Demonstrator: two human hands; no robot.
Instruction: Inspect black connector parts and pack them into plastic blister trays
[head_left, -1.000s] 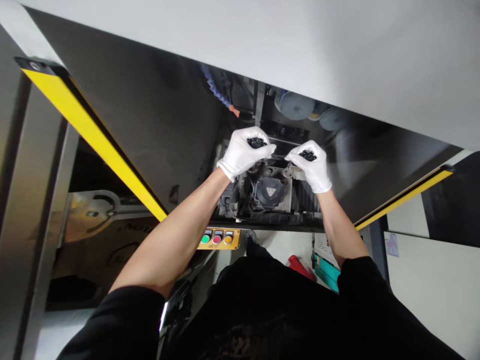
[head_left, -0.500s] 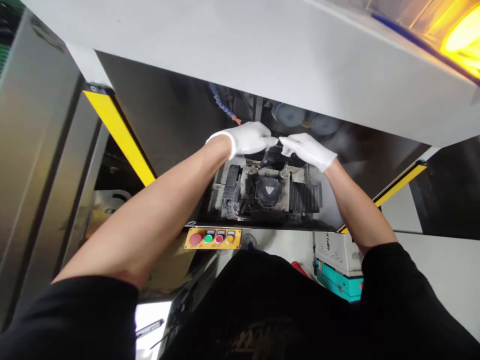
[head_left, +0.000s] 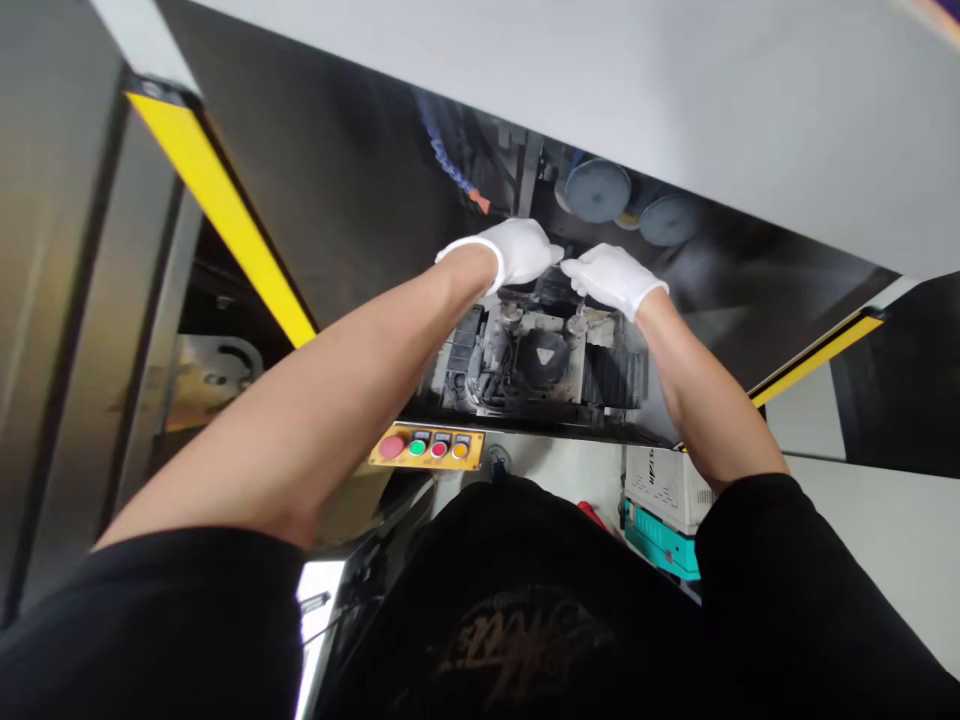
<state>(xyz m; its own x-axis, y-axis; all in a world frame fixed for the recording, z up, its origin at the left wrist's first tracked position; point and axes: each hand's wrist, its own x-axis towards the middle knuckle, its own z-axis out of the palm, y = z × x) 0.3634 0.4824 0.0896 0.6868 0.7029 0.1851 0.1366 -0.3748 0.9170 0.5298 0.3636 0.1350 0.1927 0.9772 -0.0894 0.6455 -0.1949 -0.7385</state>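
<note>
Inside a machine enclosure, both of my hands wear white gloves and meet over the far side of a dark mechanical assembly (head_left: 541, 358). My left hand (head_left: 529, 252) comes in from the left with its fingers curled together. Facing it, my right hand (head_left: 609, 275) has its thumb and fingers pressed together, its tips close to those of the left. Whatever lies between the fingertips is too small or hidden to make out. Behind the hands are two round grey-blue discs (head_left: 598, 190). A blue segmented hose (head_left: 450, 165) with an orange nozzle points down near my left hand.
A yellow button panel (head_left: 427, 447) with several coloured buttons sits at the front edge. Yellow strips (head_left: 225, 220) line the opening's sides. A white cover (head_left: 600, 90) overhangs the opening. Low on the right stands a white and teal box (head_left: 664, 515).
The view has shifted, showing more of the discs and hose. My left fingers, loosely extended before, are now more curled. My right fingers are also drawn in more, and both hands stay close together.
</note>
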